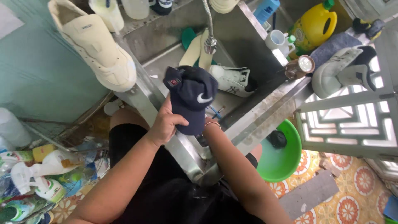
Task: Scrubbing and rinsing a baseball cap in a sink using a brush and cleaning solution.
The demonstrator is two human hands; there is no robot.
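Observation:
A dark navy cap (192, 96) with a white mark on its front is held up over the near edge of a steel sink (244, 43). My left hand (165, 124) grips the cap's lower left side from outside. My right hand (208, 123) is mostly hidden behind or inside the cap; only its wrist with a bead bracelet shows. A white shoe with dark print (232, 79) lies in the sink basin under the tap (209, 39), next to pale insoles (194, 49).
A cream sneaker (93, 41) rests on the sink's left rim. A grey-white sneaker (342, 68), a yellow jug (313, 25) and a white mug (277, 40) sit at the right. A green basin (282, 151) stands on the tiled floor. Spray bottles (37, 174) crowd the lower left.

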